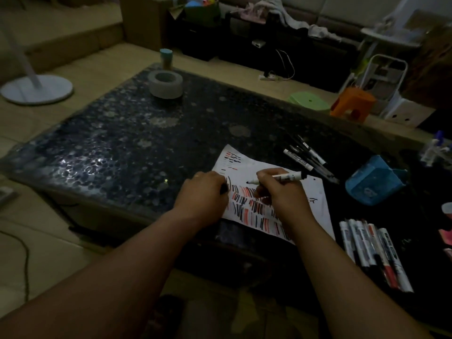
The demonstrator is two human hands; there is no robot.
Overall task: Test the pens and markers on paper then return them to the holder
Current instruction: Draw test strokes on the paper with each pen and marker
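A white sheet of paper (247, 167) covered in red and black strokes lies on the dark table. My right hand (276, 189) grips an uncapped white marker (288, 177), its black tip pointing left just above the sheet. My left hand (203, 192) rests at the paper's left edge, fingers curled round a small black cap (223, 189). A blue holder (374, 182) lies tipped on its side to the right. Several markers (376, 250) lie in a row at the near right, and several pens (308, 156) lie beyond the paper.
A grey round bowl (166, 84) stands at the table's far side, a blue-lidded cup (166, 57) behind it. Green and orange stools (352, 104) stand on the floor beyond the table. The table's near edge (110, 206) runs under my forearms.
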